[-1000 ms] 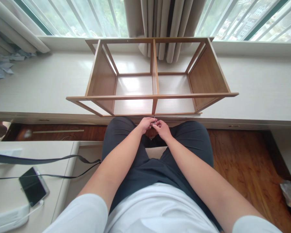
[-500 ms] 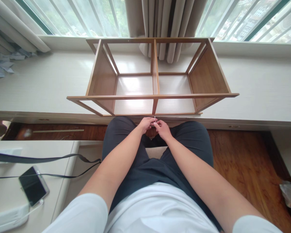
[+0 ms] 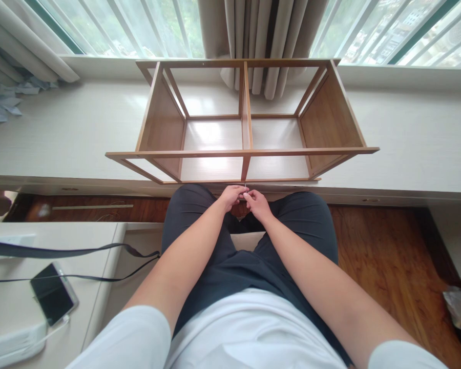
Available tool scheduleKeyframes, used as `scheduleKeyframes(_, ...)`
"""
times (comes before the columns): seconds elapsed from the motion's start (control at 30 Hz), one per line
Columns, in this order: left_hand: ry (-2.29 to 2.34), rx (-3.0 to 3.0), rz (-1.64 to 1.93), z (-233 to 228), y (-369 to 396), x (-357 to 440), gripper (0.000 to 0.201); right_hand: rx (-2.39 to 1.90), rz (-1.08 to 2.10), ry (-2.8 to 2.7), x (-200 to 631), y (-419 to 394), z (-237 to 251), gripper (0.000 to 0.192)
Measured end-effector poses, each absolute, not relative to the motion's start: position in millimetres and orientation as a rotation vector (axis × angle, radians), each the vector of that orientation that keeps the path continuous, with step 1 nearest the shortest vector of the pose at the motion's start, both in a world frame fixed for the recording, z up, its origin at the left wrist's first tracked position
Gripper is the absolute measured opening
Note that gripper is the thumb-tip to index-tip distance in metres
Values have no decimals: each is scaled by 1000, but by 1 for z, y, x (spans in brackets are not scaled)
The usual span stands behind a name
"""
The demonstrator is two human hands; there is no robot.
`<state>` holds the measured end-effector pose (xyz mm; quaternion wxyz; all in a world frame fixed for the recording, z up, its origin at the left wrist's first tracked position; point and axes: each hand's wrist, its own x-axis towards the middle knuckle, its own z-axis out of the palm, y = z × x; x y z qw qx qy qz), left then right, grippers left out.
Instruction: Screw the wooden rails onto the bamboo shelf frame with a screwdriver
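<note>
Left hand (image 3: 232, 195) and right hand (image 3: 256, 202): meeting over the lap, fingers pinched together on a thin metal pin (image 3: 245, 188) | pin: upright between fingertips, just below wooden shelf frame (image 3: 246, 152) | frame: on white window ledge (image 3: 407, 138) | phone (image 3: 54, 294): tabletop, left.

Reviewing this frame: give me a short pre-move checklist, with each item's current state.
1. Both hands in view: left hand and right hand meet over the lap: ok.
2. Small thin metal part pinched between fingertips: ok; its kind: cannot tell.
3. Wooden shelf frame lying steady on the white ledge: ok.
4. Frame's near edge free of the hands: ok.
5. Phone away from the hands: ok.
</note>
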<state>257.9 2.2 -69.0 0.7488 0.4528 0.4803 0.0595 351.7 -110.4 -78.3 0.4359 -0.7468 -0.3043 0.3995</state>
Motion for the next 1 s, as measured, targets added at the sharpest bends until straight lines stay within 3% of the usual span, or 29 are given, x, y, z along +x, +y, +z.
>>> scheduleKeyframes(1.0,1082,993,141,-64,3,259,17,-1821,1011,-766,351,-109,-80,33)
